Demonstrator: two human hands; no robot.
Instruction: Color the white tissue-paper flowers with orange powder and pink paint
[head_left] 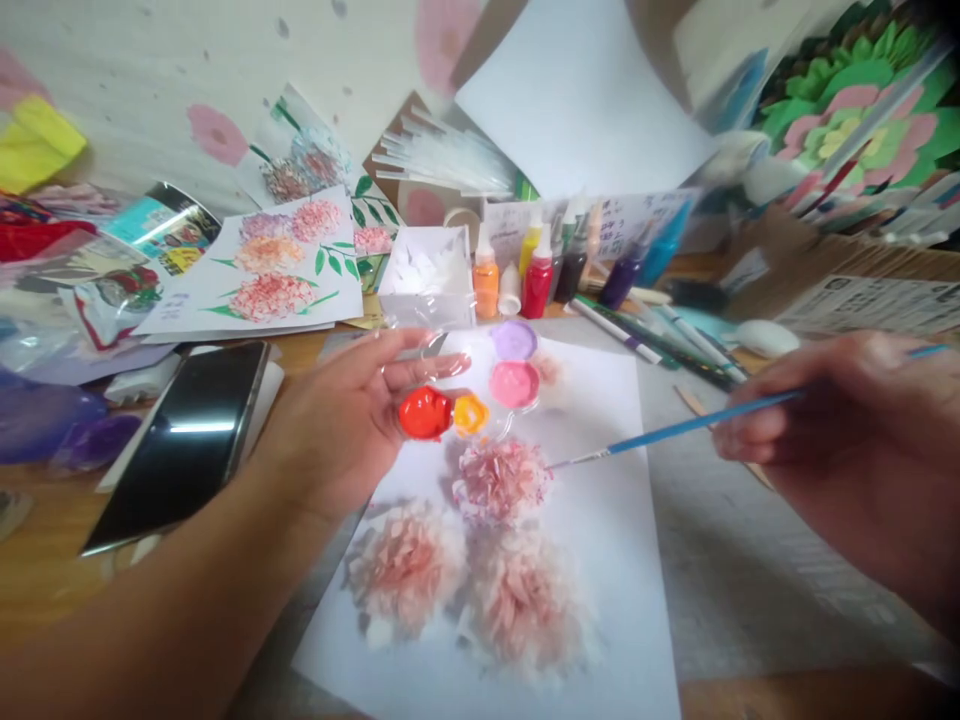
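Note:
My left hand (pixel 341 415) grips a clear plastic paint palette (pixel 495 425), its fingers lying over the rim. The visible wells hold red, orange, pink and lilac paint. A thin blue-handled paintbrush (pixel 675 425) is pinched in my right hand (pixel 832 460), its tip pointing left at the right edge of the upper paper flower (pixel 504 482). That flower is pink with purple-red specks on its petal tips. Below it, two paler pink-and-white flowers (pixel 409 570) sit on the white paper sheet (pixel 622 600). Whether the brush tip touches a petal I cannot tell.
Paint bottles (pixel 537 280) stand behind the sheet, beside a white box (pixel 426 275). Markers (pixel 619 330) lie at the back right. A phone (pixel 187 440) and a flower picture (pixel 262 265) are on the left. A cardboard box (pixel 847 280) stands on the right.

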